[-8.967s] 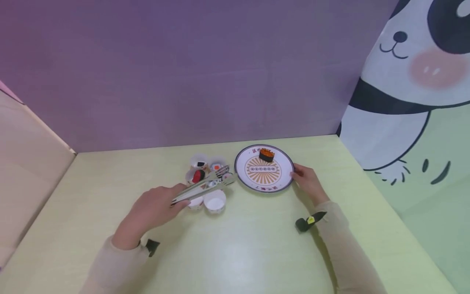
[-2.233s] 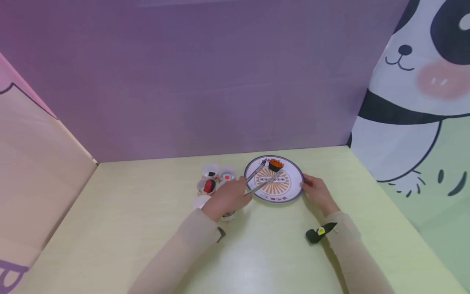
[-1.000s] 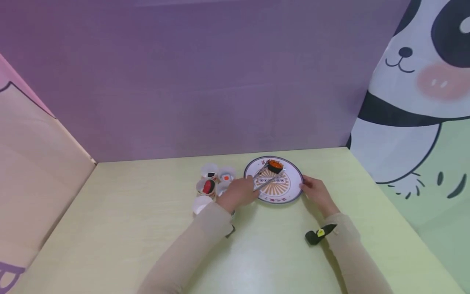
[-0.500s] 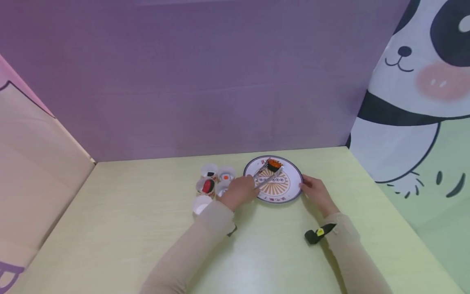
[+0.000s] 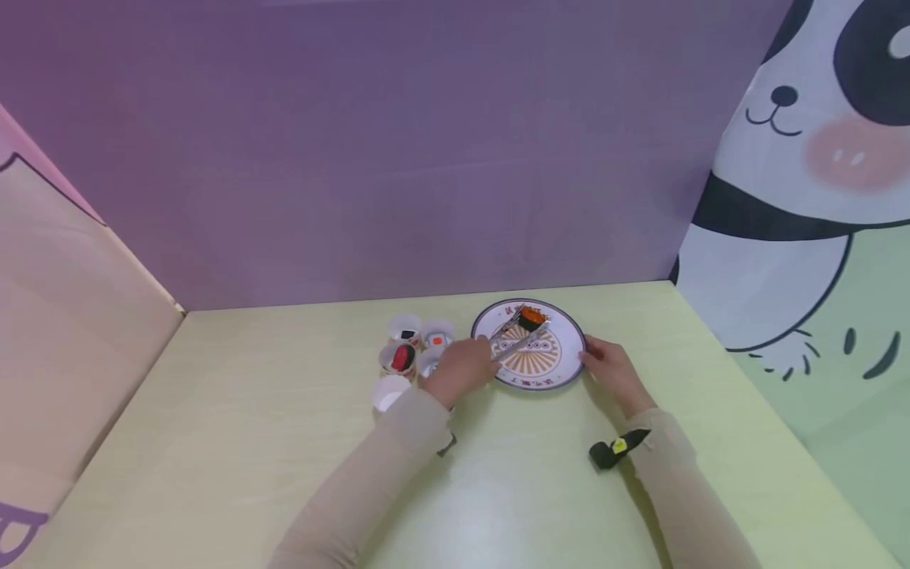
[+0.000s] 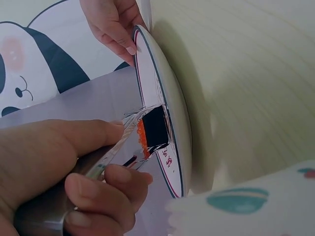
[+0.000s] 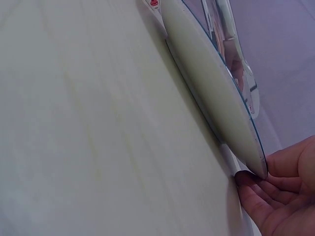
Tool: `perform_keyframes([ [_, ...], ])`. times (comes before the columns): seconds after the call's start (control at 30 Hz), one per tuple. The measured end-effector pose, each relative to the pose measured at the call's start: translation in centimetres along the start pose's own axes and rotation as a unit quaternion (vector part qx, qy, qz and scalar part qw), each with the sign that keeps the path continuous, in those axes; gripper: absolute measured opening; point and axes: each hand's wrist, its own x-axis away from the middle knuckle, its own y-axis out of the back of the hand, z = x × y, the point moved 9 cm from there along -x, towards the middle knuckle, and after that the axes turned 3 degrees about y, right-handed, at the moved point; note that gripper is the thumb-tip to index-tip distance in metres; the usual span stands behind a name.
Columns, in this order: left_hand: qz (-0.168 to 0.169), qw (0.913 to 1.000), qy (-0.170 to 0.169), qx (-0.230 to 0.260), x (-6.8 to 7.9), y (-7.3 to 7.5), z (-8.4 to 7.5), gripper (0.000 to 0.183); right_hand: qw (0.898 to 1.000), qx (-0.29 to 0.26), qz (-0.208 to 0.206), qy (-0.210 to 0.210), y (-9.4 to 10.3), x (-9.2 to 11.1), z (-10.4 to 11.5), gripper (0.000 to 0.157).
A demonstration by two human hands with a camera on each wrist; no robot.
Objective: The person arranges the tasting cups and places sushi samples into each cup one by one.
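My left hand (image 5: 462, 370) grips metal tongs (image 5: 520, 344), whose arms reach over a round white plate (image 5: 562, 357) with a dark blue rim. Between the tong tips sits a roe sushi piece (image 5: 532, 318), orange on top with a black wrap. In the left wrist view the tips lie along both sides of the sushi (image 6: 156, 127); it appears to be at the plate's surface. My right hand (image 5: 613, 375) pinches the plate's right edge, thumb above and fingers below. From the right wrist, the plate's underside (image 7: 211, 83) shows.
Several small white cups stand left of the plate, partly hidden by my left hand and sleeve. One cup (image 5: 388, 366) holds a red and black piece (image 5: 402, 357); another piece (image 5: 437, 341) has an orange centre. A purple wall (image 5: 355, 158) rises behind the table (image 5: 235, 442).
My left hand has carried the tongs from over the cups rightward to the plate. Their tips have come in around the roe sushi. My right hand keeps its hold on the plate's edge.
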Motion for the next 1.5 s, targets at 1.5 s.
perform_keyframes([
  [1.5, -0.065, 0.9974, -0.029, -0.011, 7.5, 3.3, 5.4, 0.058, 1.000, 0.002, -0.003, 0.005, 0.3, 0.2, 0.3, 0.045],
])
